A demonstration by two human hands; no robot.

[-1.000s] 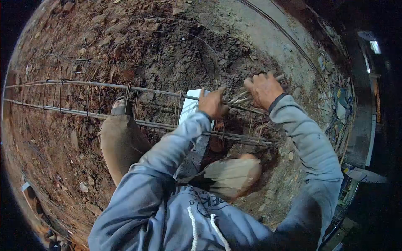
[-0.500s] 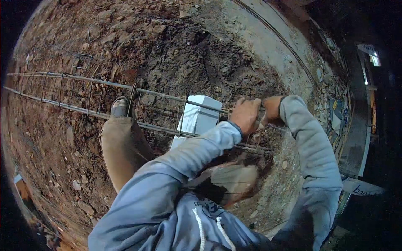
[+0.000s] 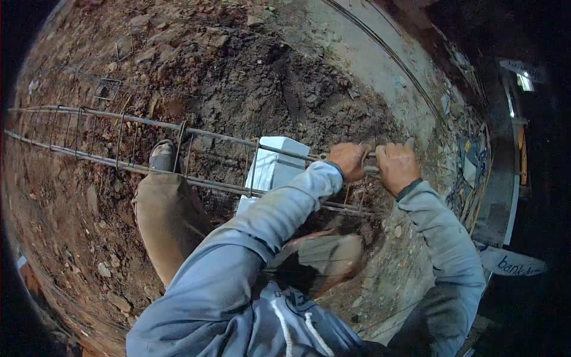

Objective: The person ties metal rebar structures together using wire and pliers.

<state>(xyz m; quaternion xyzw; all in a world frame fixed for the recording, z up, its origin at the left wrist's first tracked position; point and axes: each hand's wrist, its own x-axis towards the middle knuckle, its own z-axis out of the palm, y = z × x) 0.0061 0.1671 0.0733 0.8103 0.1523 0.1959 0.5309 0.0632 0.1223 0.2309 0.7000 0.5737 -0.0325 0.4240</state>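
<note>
A long rebar cage (image 3: 220, 137), made of parallel steel bars with several wire stirrups, stretches from the far left to the middle right. My left hand (image 3: 350, 162) is closed around its upper bars near the right end. Just to the right, my right hand (image 3: 397, 166) has its fingers curled over the end of the same bars. A small gap separates the two hands. Left of them, a white block (image 3: 278, 163) stands within the cage, partly hidden by bars and my left sleeve. Any small item inside my fingers is hidden.
Rough soil (image 3: 250, 83) with stones surrounds the cage. A pale concrete strip (image 3: 357, 47) with long rods curves along the upper right. My sandalled foot (image 3: 163, 156) is beside the cage on the left. A loose wire stirrup (image 3: 108, 88) lies further up.
My right hand has turned from a bent-wrist position beside my left hand to a grip over the bar ends. My left hand stays on the bars. The view has shifted slightly.
</note>
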